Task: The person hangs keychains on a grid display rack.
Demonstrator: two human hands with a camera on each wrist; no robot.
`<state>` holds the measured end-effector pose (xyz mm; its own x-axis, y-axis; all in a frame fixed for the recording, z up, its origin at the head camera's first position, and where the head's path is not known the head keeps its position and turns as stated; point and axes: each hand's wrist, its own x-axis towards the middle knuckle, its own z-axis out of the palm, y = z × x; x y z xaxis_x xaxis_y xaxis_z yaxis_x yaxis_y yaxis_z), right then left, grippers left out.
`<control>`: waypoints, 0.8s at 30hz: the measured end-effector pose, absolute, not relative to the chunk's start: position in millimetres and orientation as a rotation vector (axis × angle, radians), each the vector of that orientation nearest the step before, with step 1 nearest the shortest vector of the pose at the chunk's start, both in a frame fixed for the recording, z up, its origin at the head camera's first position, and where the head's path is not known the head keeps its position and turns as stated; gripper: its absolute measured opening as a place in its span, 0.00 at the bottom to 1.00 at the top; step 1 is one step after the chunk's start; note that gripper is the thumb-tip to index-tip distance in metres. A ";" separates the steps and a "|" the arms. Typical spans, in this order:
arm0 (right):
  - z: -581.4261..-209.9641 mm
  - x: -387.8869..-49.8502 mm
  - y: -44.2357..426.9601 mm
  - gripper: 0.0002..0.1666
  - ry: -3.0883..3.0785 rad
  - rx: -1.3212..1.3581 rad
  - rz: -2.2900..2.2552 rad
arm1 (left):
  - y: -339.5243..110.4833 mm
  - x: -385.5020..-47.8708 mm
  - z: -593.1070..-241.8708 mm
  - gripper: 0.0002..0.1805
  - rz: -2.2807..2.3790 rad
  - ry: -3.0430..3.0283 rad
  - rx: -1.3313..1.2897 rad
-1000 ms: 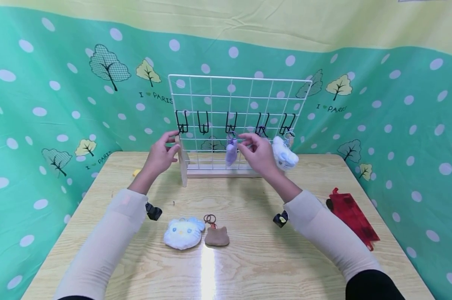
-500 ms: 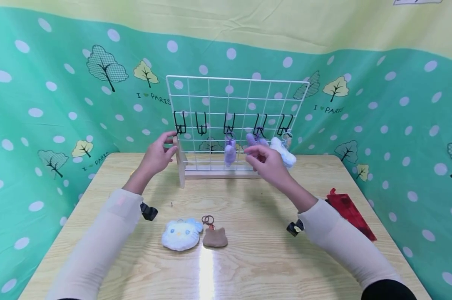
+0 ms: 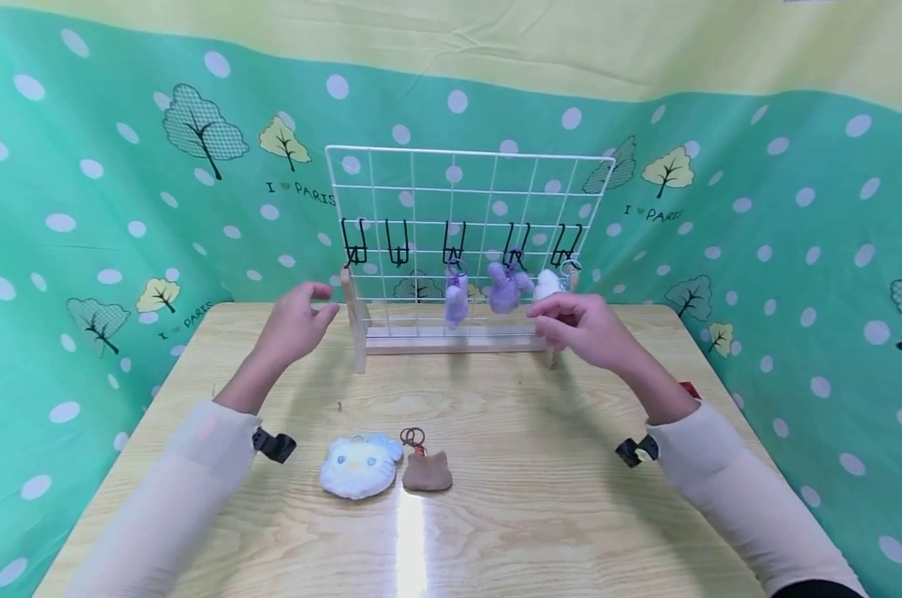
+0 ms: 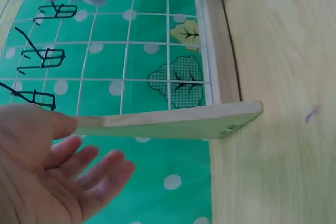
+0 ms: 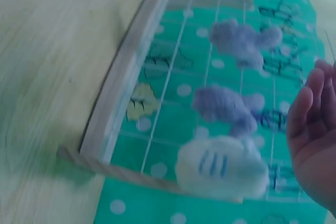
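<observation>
Head view, left to right: left grip (image 3: 292, 324) empty, thumb and fingers part-way wide, just beside the pale wooden end post (image 3: 352, 320) of a white wire-grid rack (image 3: 469, 153). Left wrist view overlaps thumb and post; can't confirm contact. Rack carries 5 black wire hooks (image 3: 399, 258); hooks 1 and 2 bare.

In front, on the pale wood-grain surface (image 3: 511, 531): white furry cat-face plush (image 3: 357, 468) with light-blue bow, face up; just beside it, brown fabric cat-head-shaped charm (image 3: 427, 472) with dark rings.

Back on rack: small lavender fuzzy plush (image 3: 456, 303) at hook 3, 2nd lavender plush (image 3: 505, 292) at hook 4, white hanging plush (image 3: 546, 285) at hook 5, part-masked by right grip (image 3: 589, 328). That grip: fingers loosely curved, narrow, nothing visible in it; right wrist view is blurred. Far right: red item (image 3: 688, 389), mostly behind the arm.

Step, my read: hanging charms, between pieces, 3 up, 2 down. Next move would call for pinching a ring off the surface and lining it up with a bare hook.
</observation>
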<state>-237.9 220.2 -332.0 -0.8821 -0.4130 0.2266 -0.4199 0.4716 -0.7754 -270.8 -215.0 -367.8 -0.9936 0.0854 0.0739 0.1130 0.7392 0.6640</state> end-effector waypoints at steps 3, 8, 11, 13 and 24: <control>-329.4 -238.8 234.5 0.10 -2.651 0.738 1.429 | -216.5 -261.5 -372.5 0.18 -1.003 -2.954 -0.241; -327.8 -245.8 254.8 0.11 -2.583 0.624 1.393 | -213.6 -245.1 -388.4 0.12 -0.941 -3.088 -0.452; -330.1 -253.2 264.7 0.13 -2.557 0.532 1.388 | -212.2 -236.8 -402.3 0.11 -0.898 -3.163 -0.604; -332.5 -258.2 271.5 0.13 -2.539 0.469 1.398 | -212.6 -233.6 -412.3 0.11 -0.893 -3.195 -0.682; -345.3 -286.3 288.6 0.22 -2.537 0.112 1.241 | -232.3 -219.0 -461.2 0.12 -0.941 -3.160 -0.869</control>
